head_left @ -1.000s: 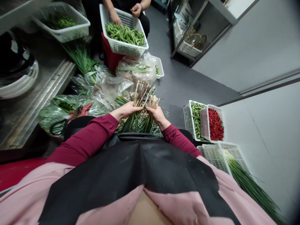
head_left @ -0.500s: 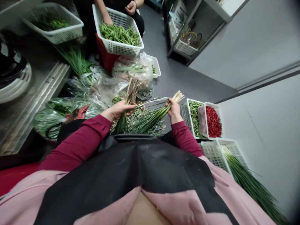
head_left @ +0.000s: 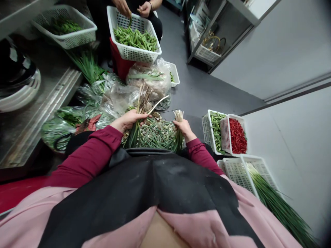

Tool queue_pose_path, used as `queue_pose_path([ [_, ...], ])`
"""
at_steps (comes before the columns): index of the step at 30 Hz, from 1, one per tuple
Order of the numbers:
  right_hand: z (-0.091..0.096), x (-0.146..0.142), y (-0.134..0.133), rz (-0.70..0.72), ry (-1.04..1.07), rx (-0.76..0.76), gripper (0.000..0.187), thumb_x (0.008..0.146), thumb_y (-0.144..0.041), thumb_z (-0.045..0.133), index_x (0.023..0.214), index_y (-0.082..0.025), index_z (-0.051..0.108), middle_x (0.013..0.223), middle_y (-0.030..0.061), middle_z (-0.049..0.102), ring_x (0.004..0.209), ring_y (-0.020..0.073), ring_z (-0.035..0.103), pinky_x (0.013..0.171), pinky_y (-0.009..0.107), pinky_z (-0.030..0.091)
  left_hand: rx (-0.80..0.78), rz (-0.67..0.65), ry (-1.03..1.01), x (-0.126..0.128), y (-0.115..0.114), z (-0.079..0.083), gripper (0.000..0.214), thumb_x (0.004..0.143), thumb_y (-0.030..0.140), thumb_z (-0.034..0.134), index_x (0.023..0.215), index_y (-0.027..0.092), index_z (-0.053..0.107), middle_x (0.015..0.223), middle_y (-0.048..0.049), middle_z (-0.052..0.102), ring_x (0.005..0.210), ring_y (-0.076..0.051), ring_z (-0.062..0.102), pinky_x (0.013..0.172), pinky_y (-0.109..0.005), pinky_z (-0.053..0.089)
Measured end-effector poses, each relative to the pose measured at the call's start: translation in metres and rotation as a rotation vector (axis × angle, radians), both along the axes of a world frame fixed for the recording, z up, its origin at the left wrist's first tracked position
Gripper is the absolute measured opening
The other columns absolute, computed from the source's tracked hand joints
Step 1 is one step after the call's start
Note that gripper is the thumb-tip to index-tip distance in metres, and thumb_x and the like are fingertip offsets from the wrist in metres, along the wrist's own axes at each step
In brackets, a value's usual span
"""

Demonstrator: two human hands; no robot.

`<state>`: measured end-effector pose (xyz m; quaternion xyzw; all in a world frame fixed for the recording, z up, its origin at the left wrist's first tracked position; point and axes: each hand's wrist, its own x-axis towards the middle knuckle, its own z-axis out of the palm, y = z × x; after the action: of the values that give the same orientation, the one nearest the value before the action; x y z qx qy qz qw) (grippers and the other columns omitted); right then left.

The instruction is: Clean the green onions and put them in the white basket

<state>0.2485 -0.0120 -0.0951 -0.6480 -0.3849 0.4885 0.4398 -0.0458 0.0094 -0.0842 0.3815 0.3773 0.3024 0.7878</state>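
My left hand [head_left: 129,120] is closed round a bunch of green stalks with brown, dirty root ends [head_left: 142,98] that stick up past my fingers. My right hand [head_left: 183,126] grips a smaller bunch of stalks with pale, clean ends [head_left: 178,115], held upright, green leaves hanging down toward my lap. Between my hands lies a heap of loose green stalks and trimmings [head_left: 155,132]. A black apron [head_left: 160,186] covers my lap.
A white basket of cleaned green stalks [head_left: 248,172] stands at my right, with baskets of green beans [head_left: 216,129] and red chillies [head_left: 236,136] behind it. Plastic bags of greens [head_left: 113,98] lie ahead. Another person's hands [head_left: 134,7] work over a basket of green pods [head_left: 136,38]. A steel counter [head_left: 33,113] runs on the left.
My right hand swung its bunch out to the right, away from the left bunch, then came back in and turned the stalks upright. The other person's hand lifted a pod from the basket.
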Motion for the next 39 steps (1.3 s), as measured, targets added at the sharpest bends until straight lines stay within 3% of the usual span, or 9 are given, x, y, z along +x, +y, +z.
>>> queue_pose_path([
  [4, 0.017, -0.048, -0.003, 0.042, 0.068, 0.087, 0.033, 0.062, -0.035, 0.077, 0.084, -0.014, 0.066, 0.052, -0.0068, 0.053, 0.042, 0.0067, 0.045, 0.041, 0.020, 0.038, -0.007, -0.071, -0.015, 0.016, -0.003, -0.005, 0.032, 0.071, 0.031, 0.077, 0.093, 0.008, 0.071, 0.056, -0.0001, 0.054, 0.044, -0.008, 0.050, 0.039, -0.019, 0.035],
  [8, 0.033, -0.077, 0.005, 0.089, 0.195, 0.086, 0.031, 0.059, -0.034, 0.080, 0.076, -0.015, 0.061, 0.056, -0.0051, 0.055, 0.043, 0.0071, 0.048, 0.041, 0.021, 0.040, -0.006, -0.127, -0.008, 0.031, -0.009, -0.005, 0.038, 0.068, 0.032, 0.081, 0.095, 0.007, 0.072, 0.054, 0.0007, 0.053, 0.044, -0.010, 0.051, 0.040, -0.021, 0.038],
  [15, 0.034, -0.064, 0.004, 0.043, 0.321, 0.057, 0.033, 0.060, -0.033, 0.077, 0.082, -0.016, 0.060, 0.064, -0.0018, 0.063, 0.056, 0.0122, 0.059, 0.054, 0.025, 0.051, -0.020, -0.013, -0.060, 0.027, -0.006, -0.004, 0.030, 0.070, 0.025, 0.078, 0.095, 0.009, 0.072, 0.073, -0.0063, 0.068, 0.066, -0.015, 0.063, 0.063, -0.028, 0.053],
  [18, 0.035, -0.057, -0.001, 0.146, 0.413, 0.036, 0.038, 0.059, -0.032, 0.075, 0.090, -0.017, 0.058, 0.067, -0.0012, 0.066, 0.063, 0.0155, 0.064, 0.062, 0.029, 0.054, -0.005, -0.031, -0.062, 0.026, -0.005, -0.005, 0.030, 0.072, 0.026, 0.077, 0.095, 0.008, 0.072, 0.074, -0.0070, 0.069, 0.066, -0.014, 0.063, 0.063, -0.027, 0.052],
  [22, 0.034, -0.057, -0.004, 0.208, 0.436, 0.001, 0.039, 0.055, -0.030, 0.077, 0.087, -0.018, 0.057, 0.070, -0.0022, 0.065, 0.058, 0.0138, 0.063, 0.058, 0.028, 0.054, -0.049, -0.067, -0.072, 0.028, -0.007, -0.005, 0.034, 0.071, 0.029, 0.078, 0.097, 0.009, 0.071, 0.069, -0.0049, 0.066, 0.061, -0.015, 0.063, 0.059, -0.028, 0.052],
  [28, 0.024, -0.077, -0.008, 0.311, 0.275, -0.011, 0.035, 0.063, -0.039, 0.078, 0.083, -0.016, 0.062, 0.064, -0.0021, 0.060, 0.051, 0.0097, 0.053, 0.049, 0.024, 0.048, 0.061, -0.093, -0.012, 0.031, -0.008, -0.005, 0.038, 0.064, 0.032, 0.082, 0.093, 0.010, 0.069, 0.077, -0.0059, 0.069, 0.063, -0.016, 0.063, 0.061, -0.030, 0.052],
  [33, 0.014, -0.093, -0.008, 0.291, 0.089, 0.009, 0.024, 0.061, -0.032, 0.078, 0.073, -0.017, 0.062, 0.055, -0.0036, 0.056, 0.046, 0.0092, 0.047, 0.044, 0.023, 0.041, 0.311, -0.068, 0.301, 0.035, -0.006, -0.006, 0.025, 0.058, 0.023, 0.081, 0.078, 0.012, 0.071, 0.064, 0.0003, 0.066, 0.061, -0.015, 0.059, 0.061, -0.027, 0.047],
  [36, 0.013, -0.094, -0.007, 0.278, 0.069, 0.007, 0.022, 0.061, -0.028, 0.077, 0.073, -0.016, 0.063, 0.056, -0.0036, 0.058, 0.047, 0.0093, 0.047, 0.045, 0.023, 0.041, 0.332, -0.062, 0.398, 0.036, -0.007, -0.004, 0.020, 0.058, 0.020, 0.080, 0.074, 0.012, 0.071, 0.058, 0.0017, 0.064, 0.057, -0.014, 0.058, 0.058, -0.026, 0.045],
  [39, 0.013, -0.091, -0.006, 0.250, 0.102, 0.000, 0.026, 0.059, -0.030, 0.078, 0.071, -0.016, 0.061, 0.055, -0.0040, 0.057, 0.048, 0.0090, 0.047, 0.046, 0.023, 0.041, 0.268, -0.032, 0.300, 0.032, -0.008, -0.001, 0.023, 0.058, 0.022, 0.081, 0.074, 0.011, 0.070, 0.063, -0.0012, 0.067, 0.060, -0.015, 0.060, 0.060, -0.027, 0.047],
])
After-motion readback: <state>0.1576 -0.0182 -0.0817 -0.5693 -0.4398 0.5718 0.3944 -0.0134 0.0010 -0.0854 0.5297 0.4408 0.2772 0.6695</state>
